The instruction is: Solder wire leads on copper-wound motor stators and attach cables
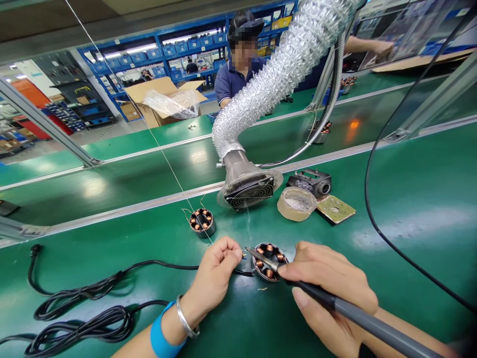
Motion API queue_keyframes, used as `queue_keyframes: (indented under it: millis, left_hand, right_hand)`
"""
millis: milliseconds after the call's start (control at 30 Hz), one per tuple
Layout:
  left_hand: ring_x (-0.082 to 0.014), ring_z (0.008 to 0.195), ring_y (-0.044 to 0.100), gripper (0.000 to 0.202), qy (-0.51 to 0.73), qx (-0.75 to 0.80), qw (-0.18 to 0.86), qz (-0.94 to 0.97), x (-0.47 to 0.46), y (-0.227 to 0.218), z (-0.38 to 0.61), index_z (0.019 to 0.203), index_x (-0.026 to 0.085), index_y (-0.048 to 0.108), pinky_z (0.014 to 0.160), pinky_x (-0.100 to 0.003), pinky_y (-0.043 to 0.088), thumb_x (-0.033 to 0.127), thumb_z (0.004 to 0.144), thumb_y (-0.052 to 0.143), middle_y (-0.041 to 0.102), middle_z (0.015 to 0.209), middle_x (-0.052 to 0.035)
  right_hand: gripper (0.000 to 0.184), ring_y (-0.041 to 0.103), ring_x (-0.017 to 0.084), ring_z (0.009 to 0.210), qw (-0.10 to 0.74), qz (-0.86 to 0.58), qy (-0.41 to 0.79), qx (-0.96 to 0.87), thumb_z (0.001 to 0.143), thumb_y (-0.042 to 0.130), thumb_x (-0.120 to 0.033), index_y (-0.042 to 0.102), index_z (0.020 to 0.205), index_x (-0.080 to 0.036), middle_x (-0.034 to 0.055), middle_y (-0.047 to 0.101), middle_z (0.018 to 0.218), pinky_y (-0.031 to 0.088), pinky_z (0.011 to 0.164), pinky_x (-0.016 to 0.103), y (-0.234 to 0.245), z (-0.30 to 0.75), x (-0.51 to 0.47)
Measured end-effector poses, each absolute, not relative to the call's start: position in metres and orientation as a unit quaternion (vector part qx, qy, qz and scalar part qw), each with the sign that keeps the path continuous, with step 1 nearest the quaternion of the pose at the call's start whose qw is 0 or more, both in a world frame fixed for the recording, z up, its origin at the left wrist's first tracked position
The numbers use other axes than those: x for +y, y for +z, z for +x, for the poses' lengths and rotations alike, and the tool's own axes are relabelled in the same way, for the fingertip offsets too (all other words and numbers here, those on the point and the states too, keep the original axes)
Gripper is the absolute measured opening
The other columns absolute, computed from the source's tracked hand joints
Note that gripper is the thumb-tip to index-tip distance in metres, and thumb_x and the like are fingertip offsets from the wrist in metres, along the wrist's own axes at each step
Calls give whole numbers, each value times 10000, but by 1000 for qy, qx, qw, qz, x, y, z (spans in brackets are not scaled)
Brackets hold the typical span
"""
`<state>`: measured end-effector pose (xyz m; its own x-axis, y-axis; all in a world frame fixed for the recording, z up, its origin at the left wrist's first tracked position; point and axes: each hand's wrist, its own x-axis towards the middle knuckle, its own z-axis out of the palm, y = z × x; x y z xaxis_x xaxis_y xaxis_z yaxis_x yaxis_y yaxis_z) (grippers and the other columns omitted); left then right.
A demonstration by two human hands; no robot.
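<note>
My left hand [219, 266] is closed in a pinch on a thin solder wire [164, 155], which comes down from the upper left. Just right of those fingertips show small coloured leads [244, 256]. A black power cord [173, 266] passes under that hand, its end [244, 273] beside a ring-shaped motor stator with copper coils [269, 275]. My right hand [328, 283] grips a soldering iron [316, 293], its tip crossing above the stator near the leads. Faint smoke rises from around the tip. Whether the left fingers also pinch a lead is hidden.
A second stator [201, 223] stands behind my left hand. A fume extractor [250, 191] hangs over the bench. Behind right are a round solder dish [296, 204], a metal stand [313, 183] and a sponge pad [336, 209]. Coiled cords [80, 330] lie left. A co-worker [240, 74] sits opposite.
</note>
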<state>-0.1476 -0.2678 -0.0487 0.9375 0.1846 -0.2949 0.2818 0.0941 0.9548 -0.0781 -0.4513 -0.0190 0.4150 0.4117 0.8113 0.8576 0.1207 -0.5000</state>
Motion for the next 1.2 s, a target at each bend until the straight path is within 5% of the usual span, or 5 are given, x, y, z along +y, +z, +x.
queue_keyframes:
  millis: [367, 767, 1000, 1200]
  left_hand:
    - [-67, 465, 130, 289, -38, 162, 717, 677, -266, -50, -148, 755, 192, 478, 465, -229, 123, 446, 841, 587, 244, 543, 112]
    - [-70, 477, 177, 389, -81, 132, 714, 683, -262, -43, -150, 733, 184, 484, 468, -229, 132, 541, 816, 614, 275, 539, 102]
    - [-72, 505, 173, 492, -153, 67, 724, 670, -254, -44, -153, 732, 181, 453, 481, -236, 142, 645, 811, 596, 271, 572, 94]
    - [-91, 573, 265, 433, -148, 30, 664, 732, -250, -43, -156, 801, 171, 481, 516, -234, 210, 592, 901, 506, 395, 674, 46]
  right_hand:
    - [294, 450, 136, 429, 561, -630, -201, -498, 712, 480, -96, 633, 946, -187, -3, 523, 568, 329, 454, 292, -23, -78, -452]
    - [475, 591, 145, 515, 528, -651, -206, -504, 823, 507, -50, 559, 1264, -218, -3, 649, 677, 473, 474, 262, -36, -66, -446]
    - [240, 522, 105, 530, 482, -643, -140, -579, 888, 515, -77, 620, 1057, -212, -19, 611, 666, 397, 499, 224, -53, -58, -428]
    - [239, 480, 102, 531, 491, -626, -160, -584, 851, 469, -47, 568, 999, -207, -29, 574, 666, 378, 520, 222, -50, -60, -425]
